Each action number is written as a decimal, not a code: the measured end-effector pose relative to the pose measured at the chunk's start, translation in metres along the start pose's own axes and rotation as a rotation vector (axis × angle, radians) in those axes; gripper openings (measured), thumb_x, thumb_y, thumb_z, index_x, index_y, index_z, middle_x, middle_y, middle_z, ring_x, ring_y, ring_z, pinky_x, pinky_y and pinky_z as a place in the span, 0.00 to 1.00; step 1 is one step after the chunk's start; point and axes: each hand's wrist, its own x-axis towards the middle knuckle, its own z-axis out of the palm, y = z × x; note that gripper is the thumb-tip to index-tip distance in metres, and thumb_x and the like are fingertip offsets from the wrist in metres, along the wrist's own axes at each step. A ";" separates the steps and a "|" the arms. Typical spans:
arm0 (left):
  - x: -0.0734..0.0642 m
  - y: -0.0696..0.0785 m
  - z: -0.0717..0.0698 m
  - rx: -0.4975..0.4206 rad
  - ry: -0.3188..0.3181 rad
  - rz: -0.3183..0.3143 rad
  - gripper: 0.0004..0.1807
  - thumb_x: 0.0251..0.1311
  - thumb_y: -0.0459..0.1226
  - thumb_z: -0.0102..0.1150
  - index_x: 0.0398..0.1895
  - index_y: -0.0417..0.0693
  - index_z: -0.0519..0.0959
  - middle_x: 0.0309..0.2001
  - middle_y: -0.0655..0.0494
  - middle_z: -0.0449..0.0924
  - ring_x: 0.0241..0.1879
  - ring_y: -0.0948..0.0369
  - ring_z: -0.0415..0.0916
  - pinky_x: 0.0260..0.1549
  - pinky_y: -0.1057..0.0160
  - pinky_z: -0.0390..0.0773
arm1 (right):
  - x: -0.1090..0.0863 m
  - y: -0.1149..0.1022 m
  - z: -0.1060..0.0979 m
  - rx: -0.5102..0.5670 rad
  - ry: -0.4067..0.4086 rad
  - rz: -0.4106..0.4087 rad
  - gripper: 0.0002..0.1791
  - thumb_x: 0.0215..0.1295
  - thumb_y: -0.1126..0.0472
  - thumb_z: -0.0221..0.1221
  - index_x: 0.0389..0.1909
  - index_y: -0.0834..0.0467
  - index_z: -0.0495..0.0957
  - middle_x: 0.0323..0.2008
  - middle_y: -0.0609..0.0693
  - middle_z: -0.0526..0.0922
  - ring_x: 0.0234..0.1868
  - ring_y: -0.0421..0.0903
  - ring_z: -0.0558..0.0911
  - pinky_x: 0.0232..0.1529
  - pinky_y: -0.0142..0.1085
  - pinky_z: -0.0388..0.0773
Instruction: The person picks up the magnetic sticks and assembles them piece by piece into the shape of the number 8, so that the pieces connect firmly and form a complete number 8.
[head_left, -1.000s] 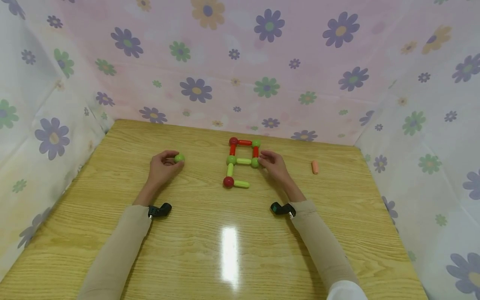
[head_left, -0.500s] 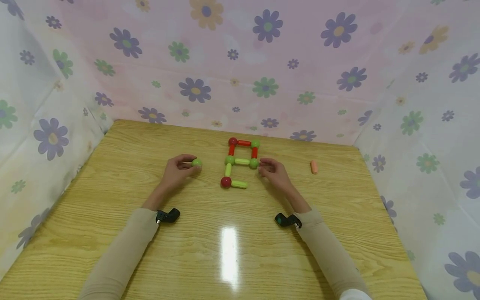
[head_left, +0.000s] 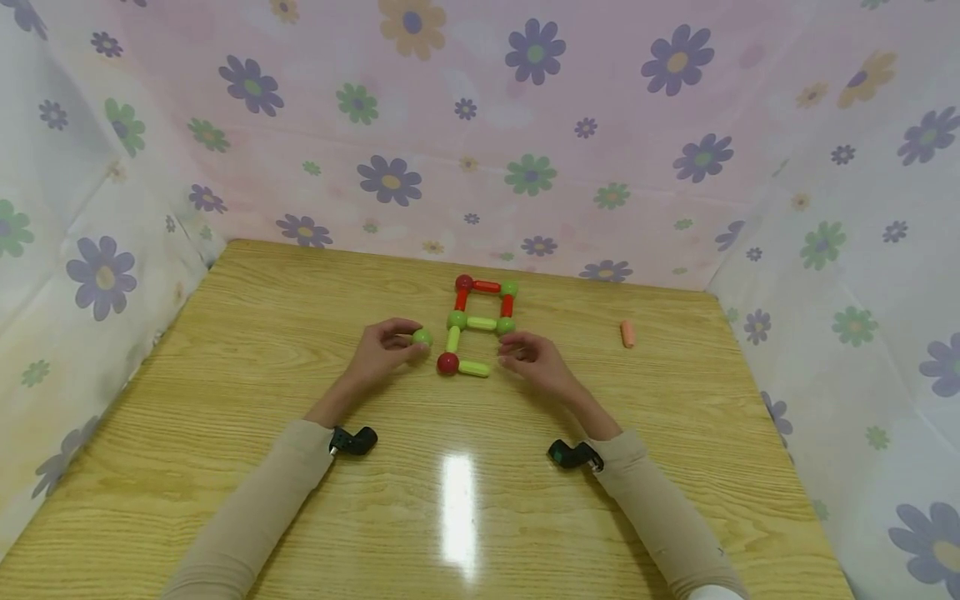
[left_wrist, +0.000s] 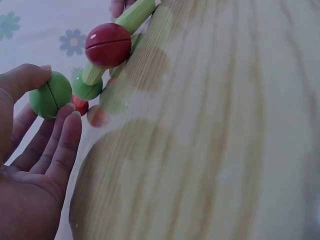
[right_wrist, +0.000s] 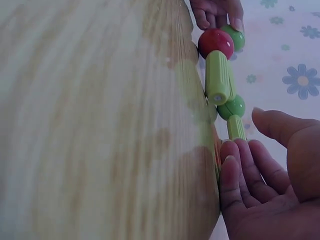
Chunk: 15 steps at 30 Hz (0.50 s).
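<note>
My left hand (head_left: 381, 353) pinches a green ball (head_left: 422, 338) between thumb and fingertips, just left of a flat frame of rods and balls. That frame has a square of red rods (head_left: 486, 287) and a light-green rod (head_left: 481, 323), with balls at its corners. Below it, another light-green rod leads to a red ball (head_left: 447, 363), from which a loose-ended light-green rod (head_left: 473, 368) points right. Near this rod's end and below the green corner ball (head_left: 506, 326) is my right hand (head_left: 542, 367). In the right wrist view its thumb and fingers (right_wrist: 260, 180) stand apart, holding nothing.
A single orange rod (head_left: 627, 334) lies on the wooden table (head_left: 360, 517), right of my right hand. Flowered cloth (head_left: 465, 150) rises behind the table and along both sides. Each wrist carries a small black camera (head_left: 354, 441).
My left hand has carried the green ball rightward, close to the frame. My right hand has moved off the green corner ball and slightly down toward me. The frame has shifted slightly left.
</note>
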 end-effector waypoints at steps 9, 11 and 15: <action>0.000 0.003 0.011 -0.020 -0.013 0.046 0.19 0.62 0.34 0.71 0.55 0.37 0.81 0.51 0.42 0.82 0.40 0.60 0.83 0.41 0.69 0.81 | 0.000 -0.006 0.014 -0.129 -0.074 -0.015 0.19 0.62 0.67 0.70 0.54 0.64 0.82 0.47 0.56 0.88 0.40 0.43 0.80 0.42 0.31 0.77; 0.000 0.002 0.012 -0.010 -0.013 0.055 0.19 0.62 0.35 0.71 0.55 0.38 0.81 0.51 0.44 0.83 0.40 0.60 0.82 0.40 0.68 0.81 | 0.001 -0.007 0.017 -0.154 -0.078 -0.028 0.20 0.59 0.68 0.71 0.53 0.64 0.82 0.46 0.57 0.88 0.39 0.43 0.79 0.41 0.31 0.76; 0.001 0.001 0.015 0.016 -0.011 0.068 0.20 0.61 0.36 0.72 0.55 0.41 0.82 0.52 0.48 0.82 0.38 0.59 0.81 0.37 0.68 0.80 | 0.002 -0.008 0.022 -0.197 -0.066 -0.052 0.18 0.58 0.68 0.72 0.49 0.65 0.84 0.44 0.57 0.88 0.37 0.43 0.78 0.40 0.31 0.75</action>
